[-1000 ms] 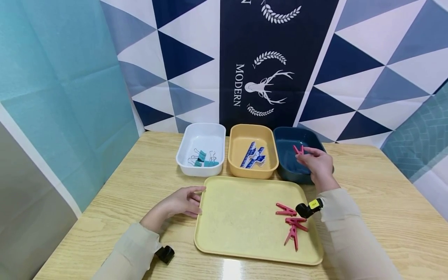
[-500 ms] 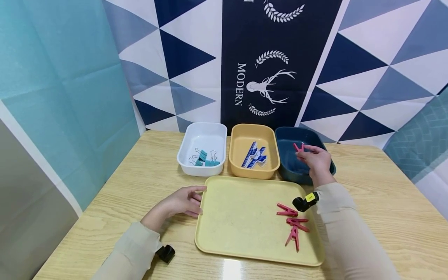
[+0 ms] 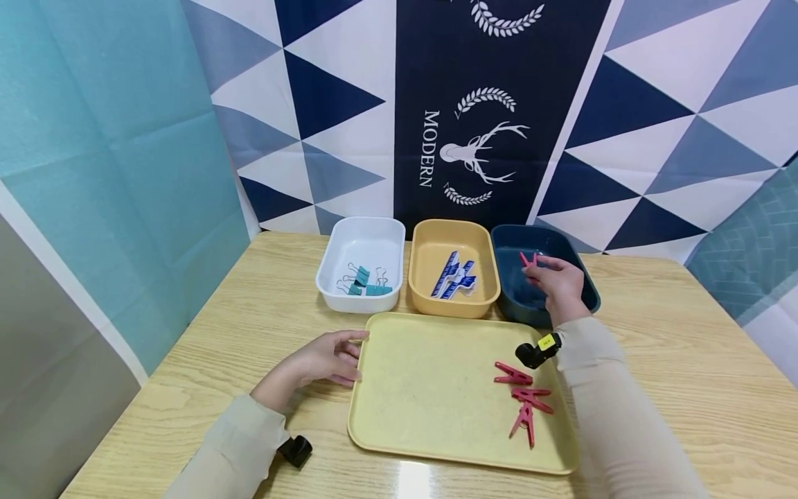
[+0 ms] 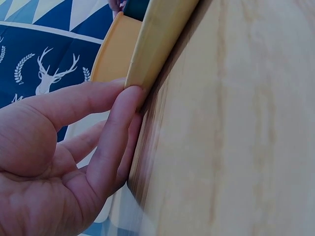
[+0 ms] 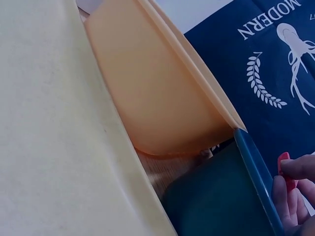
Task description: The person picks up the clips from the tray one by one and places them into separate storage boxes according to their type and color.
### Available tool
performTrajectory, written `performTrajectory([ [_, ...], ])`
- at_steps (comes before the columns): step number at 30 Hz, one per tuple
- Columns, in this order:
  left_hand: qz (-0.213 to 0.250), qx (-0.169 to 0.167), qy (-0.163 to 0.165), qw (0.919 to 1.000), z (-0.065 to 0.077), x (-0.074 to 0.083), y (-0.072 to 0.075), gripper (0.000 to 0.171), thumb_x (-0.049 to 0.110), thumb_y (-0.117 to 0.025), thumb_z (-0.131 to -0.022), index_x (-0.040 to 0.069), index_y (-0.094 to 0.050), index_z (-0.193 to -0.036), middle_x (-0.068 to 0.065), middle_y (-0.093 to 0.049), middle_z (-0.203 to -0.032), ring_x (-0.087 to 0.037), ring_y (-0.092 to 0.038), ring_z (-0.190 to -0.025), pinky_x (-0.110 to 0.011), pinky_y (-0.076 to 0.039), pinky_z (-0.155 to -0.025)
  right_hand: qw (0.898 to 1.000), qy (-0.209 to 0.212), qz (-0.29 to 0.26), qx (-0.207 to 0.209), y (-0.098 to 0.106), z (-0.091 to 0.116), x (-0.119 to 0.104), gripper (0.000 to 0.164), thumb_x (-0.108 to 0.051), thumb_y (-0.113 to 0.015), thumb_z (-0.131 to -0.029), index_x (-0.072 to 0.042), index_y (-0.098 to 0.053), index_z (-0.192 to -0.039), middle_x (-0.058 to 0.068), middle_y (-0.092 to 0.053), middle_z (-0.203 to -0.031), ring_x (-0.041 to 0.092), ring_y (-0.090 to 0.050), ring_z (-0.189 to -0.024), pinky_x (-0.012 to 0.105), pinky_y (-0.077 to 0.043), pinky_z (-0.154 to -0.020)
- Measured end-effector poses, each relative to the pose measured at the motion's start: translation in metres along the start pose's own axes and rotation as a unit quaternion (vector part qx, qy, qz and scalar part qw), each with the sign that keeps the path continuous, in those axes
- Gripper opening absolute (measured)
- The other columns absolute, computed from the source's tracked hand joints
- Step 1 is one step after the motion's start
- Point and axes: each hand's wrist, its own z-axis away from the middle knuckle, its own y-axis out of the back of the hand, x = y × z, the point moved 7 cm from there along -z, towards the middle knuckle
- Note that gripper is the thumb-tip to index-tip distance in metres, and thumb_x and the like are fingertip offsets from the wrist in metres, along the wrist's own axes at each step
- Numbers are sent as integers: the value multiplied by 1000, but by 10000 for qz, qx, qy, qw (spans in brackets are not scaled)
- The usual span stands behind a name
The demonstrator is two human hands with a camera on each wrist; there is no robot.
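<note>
Over the dark blue bin (image 3: pixel 514 277), my right hand (image 3: pixel 564 283) pinches a red clothespin (image 3: pixel 528 259) between thumb and fingertips. The right wrist view shows this clothespin (image 5: pixel 284 169) just past the bin's rim. At the yellow tray (image 3: pixel 430 395), my left hand (image 3: pixel 323 357) has its loosely bent fingers touching the left edge. Its fingertips (image 4: pixel 132 93) meet the outside of the rim in the left wrist view. Three more red clothespins lie at the tray's right side: an upper one (image 3: pixel 513 374), a middle one (image 3: pixel 532 398) and a lower one (image 3: pixel 524 421).
A white bin (image 3: pixel 337 300) holding several teal binder clips (image 3: pixel 374 290) stands behind the tray. Beside it, between the white and dark blue bins, is an orange-yellow bin (image 3: pixel 445 307) with blue-and-white clips (image 3: pixel 458 278). A patterned cloth (image 3: pixel 349 125) hangs behind the table (image 3: pixel 274 284).
My right hand has shifted slightly left over the dark blue bin, still holding the clothespin, and its wrist has moved left and up. My left hand stays at the tray edge.
</note>
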Motion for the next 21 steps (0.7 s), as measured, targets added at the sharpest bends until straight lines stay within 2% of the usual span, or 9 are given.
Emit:
performTrajectory([
  [5,46,-47,-32,10000,-1,-2,0,77,-13,-70,-73,1,-36,-141,-17,-45,-106,-21,-54,-84,-37,-58,-71,9999,-14,-134,65,1,-4,-3,46,-4,-71,-80,-8,-57,-124,1,-53,-96,7,-65,-64,21,-55,-71],
  [10,89,-76,-47,9999,-3,-4,1,77,-13,-70,-73,1,-36,-141,-16,-45,-105,-21,-55,-85,-37,-58,-71,9994,57,-279,180,0,-7,-8,35,2,-71,-78,-8,-60,-110,1,-54,-91,7,-65,-59,24,-55,-71],
  [16,85,-66,-40,9999,-2,-4,1,77,-14,-70,-73,1,-36,-141,-16,-46,-105,-21,-56,-84,-37,-58,-71,9994,14,-297,161,-5,-9,-13,31,4,-70,-78,-9,-59,-104,2,-54,-91,7,-64,-58,25,-56,-71],
  [19,98,-76,-53,9999,-2,-4,1,77,-14,-69,-73,1,-36,-141,-16,-45,-104,-21,-55,-84,-38,-58,-71,9996,-38,-249,118,-5,-11,-13,33,4,-69,-79,-8,-58,-108,2,-53,-93,7,-64,-57,24,-56,-70],
  [21,102,-76,-57,9999,-2,-4,1,78,-14,-69,-73,1,-36,-141,-15,-45,-104,-21,-55,-84,-38,-58,-71,9997,-92,-241,34,-5,-12,-12,38,4,-67,-81,-5,-56,-116,3,-53,-95,7,-64,-58,25,-55,-74],
])
